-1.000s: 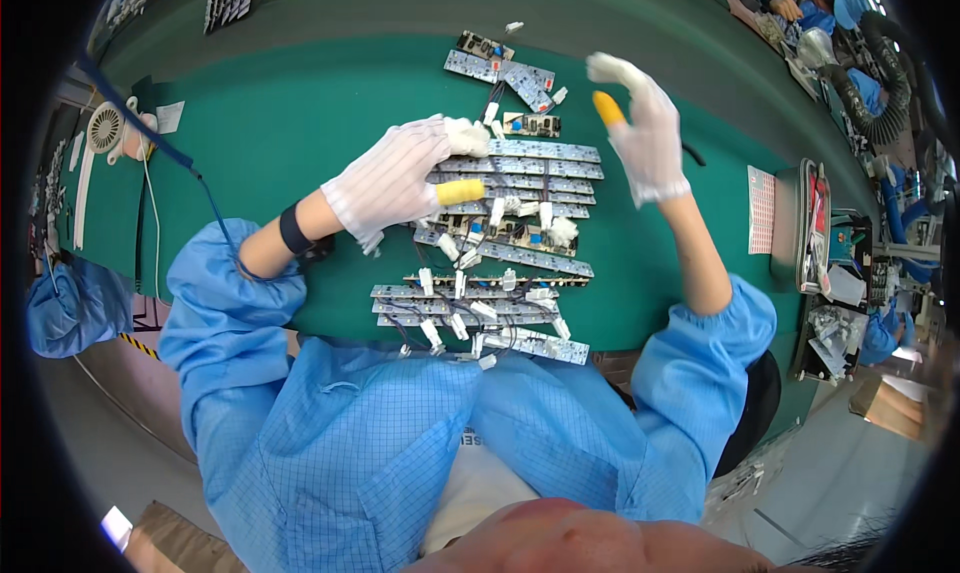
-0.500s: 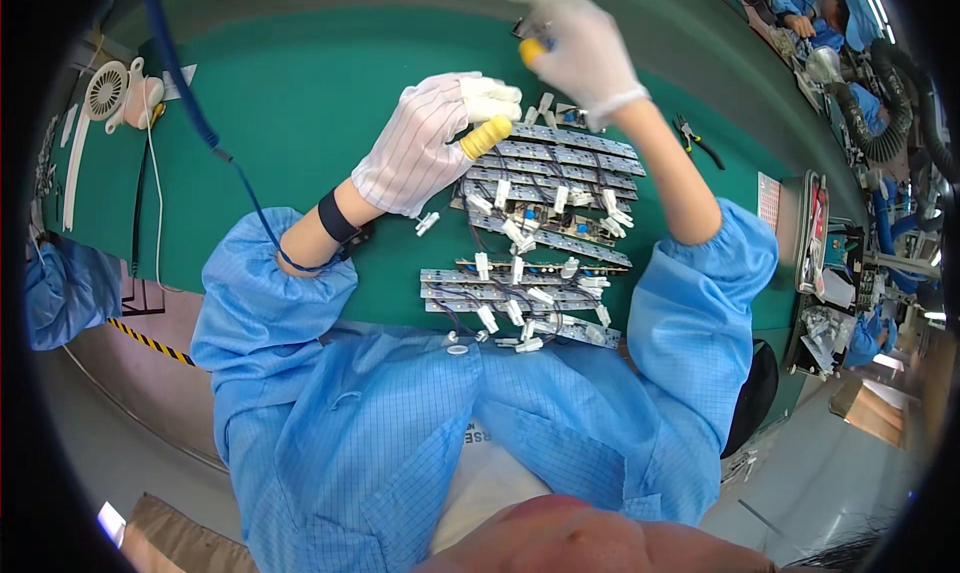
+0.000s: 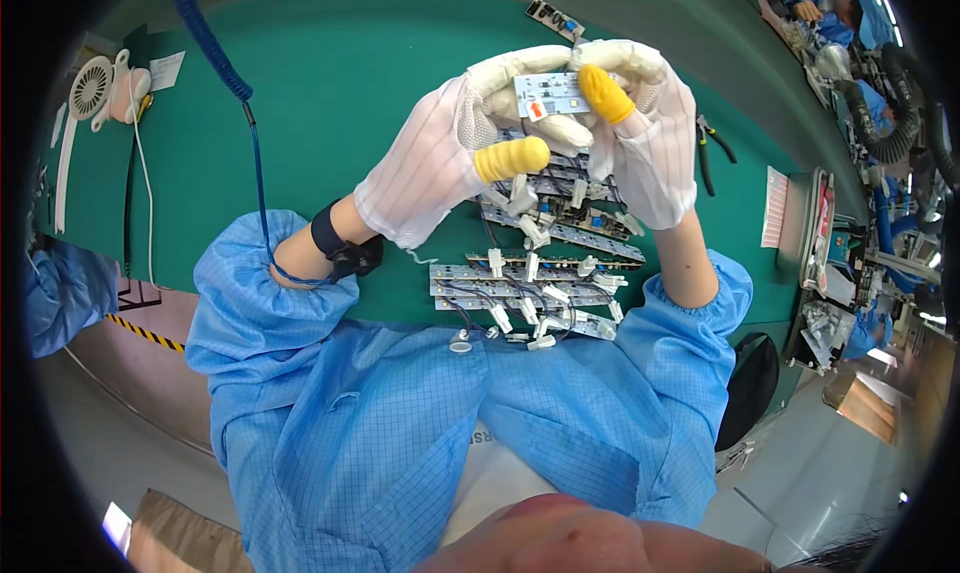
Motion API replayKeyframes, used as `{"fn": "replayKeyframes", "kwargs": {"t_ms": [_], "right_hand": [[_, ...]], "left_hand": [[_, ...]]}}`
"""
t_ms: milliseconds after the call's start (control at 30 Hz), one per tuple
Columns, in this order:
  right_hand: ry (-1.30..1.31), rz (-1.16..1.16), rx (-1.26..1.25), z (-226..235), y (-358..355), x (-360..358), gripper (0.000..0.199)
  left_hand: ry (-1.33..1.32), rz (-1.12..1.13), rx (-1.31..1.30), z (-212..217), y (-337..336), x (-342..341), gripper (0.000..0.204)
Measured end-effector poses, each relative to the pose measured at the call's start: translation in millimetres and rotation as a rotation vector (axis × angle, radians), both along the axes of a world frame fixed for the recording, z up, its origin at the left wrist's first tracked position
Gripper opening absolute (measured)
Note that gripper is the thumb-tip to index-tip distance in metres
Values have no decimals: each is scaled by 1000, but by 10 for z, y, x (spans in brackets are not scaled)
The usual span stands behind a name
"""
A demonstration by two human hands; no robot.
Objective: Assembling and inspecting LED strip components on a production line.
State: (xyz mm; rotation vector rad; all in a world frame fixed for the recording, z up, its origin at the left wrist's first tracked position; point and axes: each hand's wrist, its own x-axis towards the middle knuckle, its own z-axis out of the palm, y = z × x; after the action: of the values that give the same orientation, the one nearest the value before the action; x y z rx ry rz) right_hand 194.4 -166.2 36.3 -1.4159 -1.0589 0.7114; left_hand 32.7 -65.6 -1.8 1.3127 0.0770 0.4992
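R hand (image 3: 648, 133) pinches white PCB (image 3: 550, 91) w/ yellow-capped thumb (image 3: 605, 95); L hand (image 3: 440, 138) curls beside it, hold unclear. Below: green mat (image 3: 300, 143) w/ wired boards (image 3: 520, 286), pliers (image 3: 705, 161) to R; co-worker (image 3: 822, 28) in bkgd, top R. PCB: rect., small dark comps., red arrow sticker (image 3: 536, 110), held over mat's far half.

Now meeting the left hand (image 3: 435, 145), the right hand (image 3: 655, 138) is holding a white circuit board (image 3: 545, 94) under its thumb.
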Motion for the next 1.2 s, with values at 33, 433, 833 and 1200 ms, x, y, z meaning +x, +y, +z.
{"fn": "replayKeyframes", "kwargs": {"t_ms": [33, 433, 833, 1200], "right_hand": [[-23, -8, 22, -19, -20, -9, 22], [-180, 281, -23, -25, -19, 214, 30], [-199, 398, -201, -1, 0, 293, 33], [30, 157, -340, 434, -9, -157, 56]], "left_hand": [[-50, 15, 71, 8, 6, -2, 84], [513, -316, 35, -10, 296, -152, 37], [395, -249, 113, 46, 190, -193, 24], [20, 475, 903, -141, 130, -156, 14]]}}
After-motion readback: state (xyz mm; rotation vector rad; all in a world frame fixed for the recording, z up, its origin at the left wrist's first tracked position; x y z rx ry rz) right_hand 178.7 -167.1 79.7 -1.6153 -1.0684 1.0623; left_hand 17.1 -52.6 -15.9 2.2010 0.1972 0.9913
